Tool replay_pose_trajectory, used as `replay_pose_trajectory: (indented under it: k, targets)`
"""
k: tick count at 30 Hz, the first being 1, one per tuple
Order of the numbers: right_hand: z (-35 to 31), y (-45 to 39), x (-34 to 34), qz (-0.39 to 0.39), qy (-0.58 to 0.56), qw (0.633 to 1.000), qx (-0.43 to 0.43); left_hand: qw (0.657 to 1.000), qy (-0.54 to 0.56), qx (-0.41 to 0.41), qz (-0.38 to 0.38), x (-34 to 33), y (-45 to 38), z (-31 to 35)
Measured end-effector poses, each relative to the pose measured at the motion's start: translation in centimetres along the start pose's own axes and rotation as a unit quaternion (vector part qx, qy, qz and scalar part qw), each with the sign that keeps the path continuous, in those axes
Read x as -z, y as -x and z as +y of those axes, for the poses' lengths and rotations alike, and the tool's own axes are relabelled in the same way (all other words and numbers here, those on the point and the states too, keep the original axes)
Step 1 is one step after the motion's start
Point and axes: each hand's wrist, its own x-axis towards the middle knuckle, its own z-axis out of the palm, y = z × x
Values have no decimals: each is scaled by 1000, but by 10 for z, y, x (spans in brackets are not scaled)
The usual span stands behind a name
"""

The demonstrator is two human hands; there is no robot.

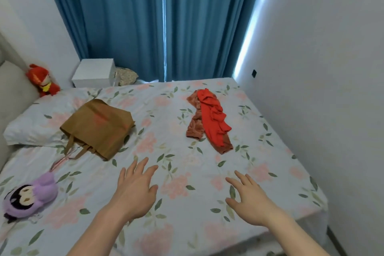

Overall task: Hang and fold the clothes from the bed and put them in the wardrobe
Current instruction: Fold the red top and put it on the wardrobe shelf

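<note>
A bed (187, 224) with a pale floral sheet fills a small room, with blue curtains (128, 16) drawn behind it and a white wall close along its right edge. On the far right half of the bed lies a crumpled heap of clothes (209, 120): a bright red garment (214, 118) draped over a rust-brown one (194, 127), both bunched and unfolded, running roughly lengthwise. A wide strip of bare sheet separates the heap from the hands. The left hand (135, 189) and the right hand (249, 197) both reach forward over the near part of the bed, fingers spread and relaxed, grasping nothing. A brown tote bag (97, 127) lies flat to the left, well apart from the clothes, beside a pillow (29, 124). A purple plush toy (31, 195) rests near the left edge, a red one (42, 81) against the headboard.
</note>
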Motion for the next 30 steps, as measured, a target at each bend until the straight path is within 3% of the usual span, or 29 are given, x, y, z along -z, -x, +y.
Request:
replay_pose_trajectory:
  k: [5,15,30]
  targets:
    - [93,16,20,9,-19,1000,-20,998,-3,-61,6,-27,-28,106]
    - [283,3,86,11,1,1000,-7,999,7,-42,-22,-97,-62,288]
    - [362,-35,126,21,-32,999,-31,996,-20,-77,-47,-120,-160,366]
